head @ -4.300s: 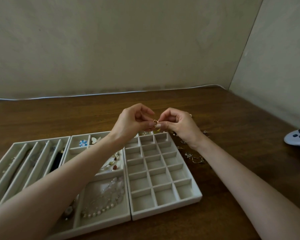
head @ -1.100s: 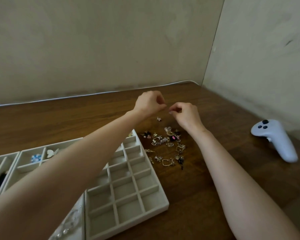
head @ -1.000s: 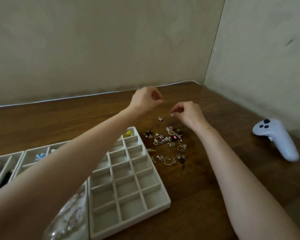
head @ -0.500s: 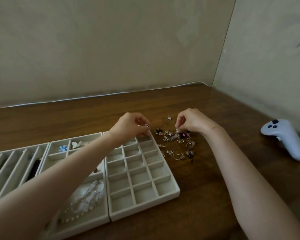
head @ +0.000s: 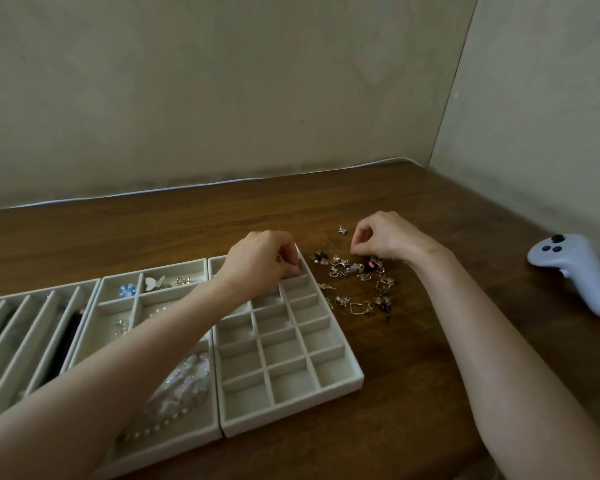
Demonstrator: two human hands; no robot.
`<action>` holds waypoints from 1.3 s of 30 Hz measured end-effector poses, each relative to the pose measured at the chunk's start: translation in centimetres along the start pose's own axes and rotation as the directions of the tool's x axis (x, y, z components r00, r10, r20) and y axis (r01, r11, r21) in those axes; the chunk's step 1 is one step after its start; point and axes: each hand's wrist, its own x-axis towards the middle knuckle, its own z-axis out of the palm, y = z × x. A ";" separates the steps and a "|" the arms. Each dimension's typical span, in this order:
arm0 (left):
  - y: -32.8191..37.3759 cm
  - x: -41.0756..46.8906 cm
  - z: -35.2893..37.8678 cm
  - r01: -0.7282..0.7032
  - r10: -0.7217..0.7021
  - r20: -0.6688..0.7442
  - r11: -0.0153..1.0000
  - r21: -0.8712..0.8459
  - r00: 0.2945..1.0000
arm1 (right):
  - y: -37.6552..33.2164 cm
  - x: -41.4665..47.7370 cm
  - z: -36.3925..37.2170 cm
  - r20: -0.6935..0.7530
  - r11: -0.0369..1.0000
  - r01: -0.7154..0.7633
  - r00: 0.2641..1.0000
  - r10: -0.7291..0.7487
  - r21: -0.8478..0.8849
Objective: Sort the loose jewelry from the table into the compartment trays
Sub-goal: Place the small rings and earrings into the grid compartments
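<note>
Placing step, I'd say: left hand curled over the grid tray's far cell, its hold hidden; right hand pinches at the loose jewelry, needing one piece lifted clear

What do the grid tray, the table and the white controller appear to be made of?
The grid tray looks covered in pale grey velvety fabric: matte, soft-edged dividers, no glare. The table appears to be wood or wood veneer, brown with visible grain and a low sheen. The controller seems moulded white plastic, smooth and slightly glossy, with dark buttons.
</note>
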 end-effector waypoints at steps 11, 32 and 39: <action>-0.5 0.0 1.4 -0.010 0.011 -0.116 1.000 0.010 0.993 | -0.6 -0.2 0.1 -0.168 0.948 0.129 0.982 -0.082 0.290; -3.1 -0.6 -0.8 0.051 -0.094 -0.323 0.989 -0.138 0.942 | -6.1 -1.1 3.6 -0.076 0.850 0.350 0.934 -0.349 0.394; -3.7 -0.5 -0.5 0.021 -0.070 -0.347 0.989 -0.143 0.935 | -6.9 -1.1 4.5 -0.089 0.873 0.408 0.913 -0.399 0.267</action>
